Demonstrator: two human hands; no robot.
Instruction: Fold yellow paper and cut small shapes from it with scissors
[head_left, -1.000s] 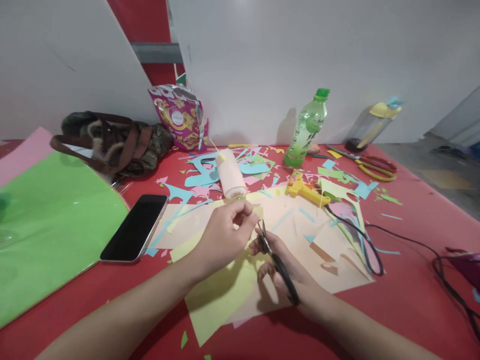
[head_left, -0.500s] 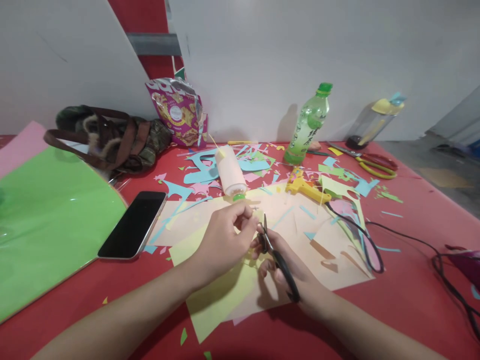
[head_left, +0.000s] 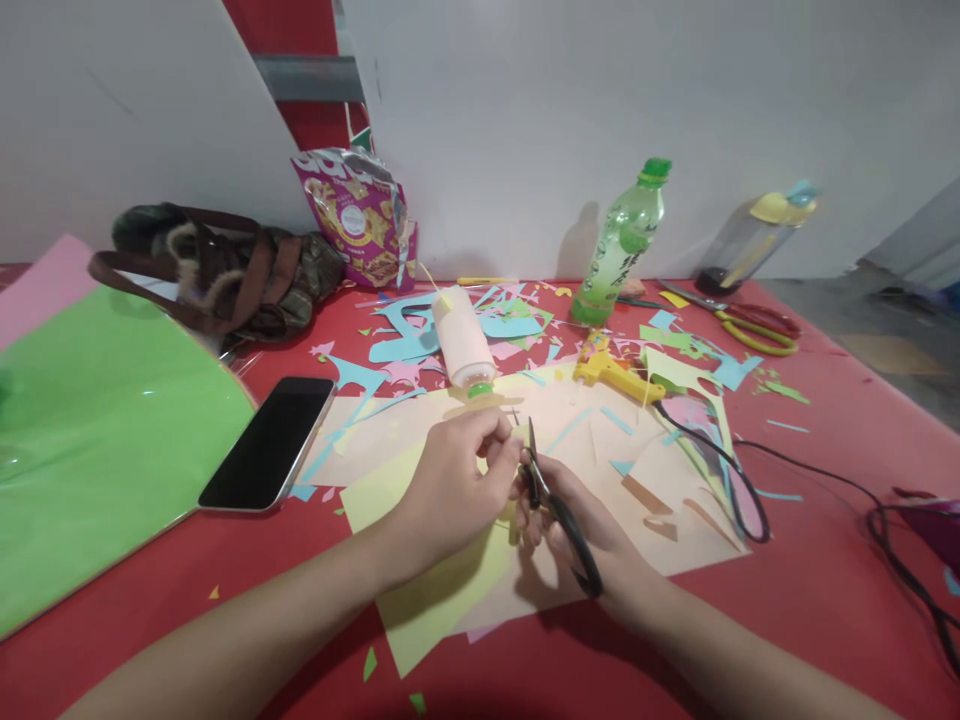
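My left hand (head_left: 450, 485) is closed in a pinch on a small yellow paper scrap, held just above the yellow paper sheet (head_left: 442, 580). My right hand (head_left: 581, 530) grips black scissors (head_left: 559, 510), whose blades point up beside the left fingertips. Both hands hover over a large peach paper sheet (head_left: 600, 450). A paper-wrapped bottle (head_left: 463, 340) lies just beyond the hands.
A black phone (head_left: 270, 442) lies left of the hands beside a green sheet (head_left: 97, 440). A yellow glue gun (head_left: 615, 370) with a black cord (head_left: 750, 490), a green bottle (head_left: 622, 245), red scissors (head_left: 739, 320), a snack bag (head_left: 356, 215) and a brown bag (head_left: 217, 270) stand farther back among paper scraps.
The scissor blades have closed from open to nearly together beside the left fingers. Both hands stayed in place; the view shifted slightly.
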